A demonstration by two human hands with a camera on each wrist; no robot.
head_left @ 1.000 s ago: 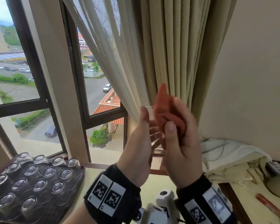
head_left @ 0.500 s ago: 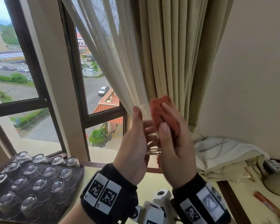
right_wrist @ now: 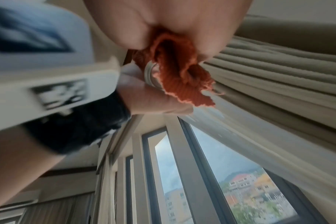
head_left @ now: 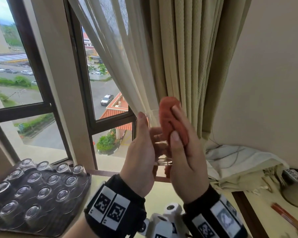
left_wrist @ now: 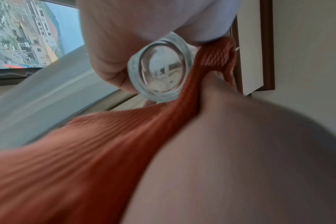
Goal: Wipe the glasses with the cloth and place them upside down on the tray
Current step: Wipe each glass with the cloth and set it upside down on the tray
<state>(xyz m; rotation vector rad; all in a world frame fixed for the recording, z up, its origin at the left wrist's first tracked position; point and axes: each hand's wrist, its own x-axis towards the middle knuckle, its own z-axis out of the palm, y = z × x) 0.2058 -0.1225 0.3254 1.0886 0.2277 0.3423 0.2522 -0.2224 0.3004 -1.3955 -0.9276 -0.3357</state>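
Note:
A clear drinking glass [head_left: 162, 158] is held upright in the air before the curtain, its thick base [left_wrist: 159, 71] facing the left wrist camera. My left hand [head_left: 141, 152] grips its side, thumb up near the rim. My right hand [head_left: 182, 152] holds an orange-red cloth [head_left: 170, 121] bunched against the glass on its right side; the cloth [right_wrist: 178, 78] hangs below my fingers in the right wrist view. At lower left, a dark tray [head_left: 65, 220] carries several glasses [head_left: 43, 193] standing upside down.
Cream curtains [head_left: 179, 57] and a sheer curtain hang right behind my hands, with a dark-framed window [head_left: 86, 83] to the left. A crumpled white cloth [head_left: 239, 158] lies on the right, and a red stick [head_left: 289, 219] on the table edge.
Both hands and the glass have dropped slightly and moved left against the curtain. The cloth's top has changed from a tall point to a rounded bunch beside the rim.

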